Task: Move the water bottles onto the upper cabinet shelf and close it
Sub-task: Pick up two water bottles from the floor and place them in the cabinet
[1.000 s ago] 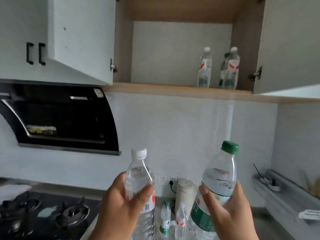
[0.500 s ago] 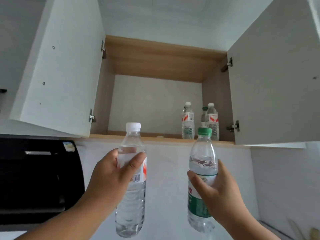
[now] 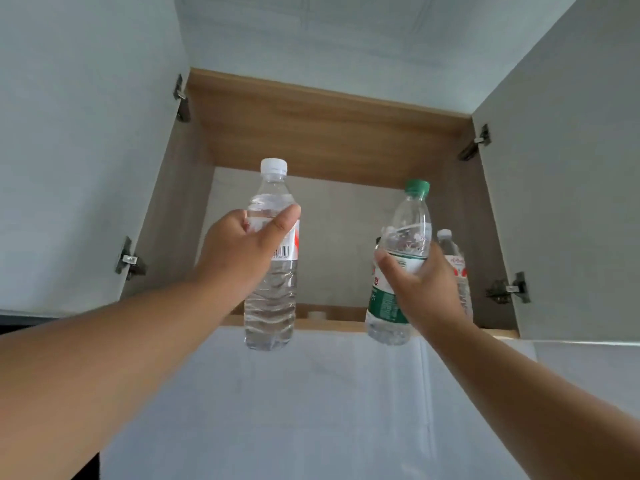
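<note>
My left hand grips a clear white-capped water bottle upright in front of the open upper cabinet. My right hand grips a green-capped water bottle with a green label, tilted slightly right. Both bottles hang just in front of the wooden shelf edge, their bases below it. A white-capped bottle with a red label stands on the shelf at the right, partly hidden behind my right hand.
Both cabinet doors stand wide open, the left door and the right door. Metal hinges stick out on each side. A small white object lies on the shelf. White wall below.
Both hands have risen with their bottles toward the cabinet opening, and my view has tilted further up. The range hood has almost left the frame.
</note>
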